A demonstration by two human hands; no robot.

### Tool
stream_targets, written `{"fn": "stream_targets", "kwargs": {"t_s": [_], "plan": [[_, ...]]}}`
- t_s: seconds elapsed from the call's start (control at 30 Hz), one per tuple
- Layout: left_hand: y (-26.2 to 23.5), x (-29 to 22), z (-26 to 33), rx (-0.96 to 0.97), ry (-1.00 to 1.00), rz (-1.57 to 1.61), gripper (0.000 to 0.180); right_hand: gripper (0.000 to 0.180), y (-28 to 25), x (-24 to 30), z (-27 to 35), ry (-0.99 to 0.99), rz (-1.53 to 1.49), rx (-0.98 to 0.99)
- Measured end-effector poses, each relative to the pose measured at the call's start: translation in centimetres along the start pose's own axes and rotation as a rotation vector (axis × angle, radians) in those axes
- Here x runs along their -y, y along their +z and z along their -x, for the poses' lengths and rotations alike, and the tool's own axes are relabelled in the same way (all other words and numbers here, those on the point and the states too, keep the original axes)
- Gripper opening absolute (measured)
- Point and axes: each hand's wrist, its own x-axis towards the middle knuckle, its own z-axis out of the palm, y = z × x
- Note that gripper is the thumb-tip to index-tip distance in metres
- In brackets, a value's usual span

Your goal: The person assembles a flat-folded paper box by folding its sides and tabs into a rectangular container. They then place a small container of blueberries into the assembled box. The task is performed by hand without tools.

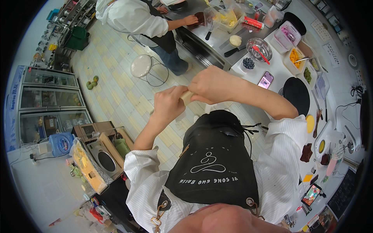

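Note:
Out in front of my chest, above the floor, both hands come together with fingers closed. Between them is a small pale, cream-coloured piece, mostly covered by fingers; I cannot make out its kind. My left hand pinches its left end. At the other end, my right hand bends over it, knuckles up. Below the hands hangs my black apron with a light print, worn over a white striped shirt.
To the right, the counter holds a steel bowl with a red spatula, a cup of blueberries, a phone and a black round turntable. A co-worker stands at the far bench by a white stool. Glass-door fridges stand left.

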Motion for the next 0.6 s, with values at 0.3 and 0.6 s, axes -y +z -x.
{"fn": "stream_targets", "kwargs": {"t_s": [0.3, 0.6], "plan": [[-2.8, -0.7, -1.8, 0.191, -0.181, 0.167, 0.016, 0.020, 2.5, -1.2, -0.5, -0.045, 0.165, -0.173], [-3.8, 0.7, -1.1, 0.002, -0.301, 0.382, 0.021, 0.052, -5.8, -3.9, 4.9, 0.569, -0.295, -0.211]]}}
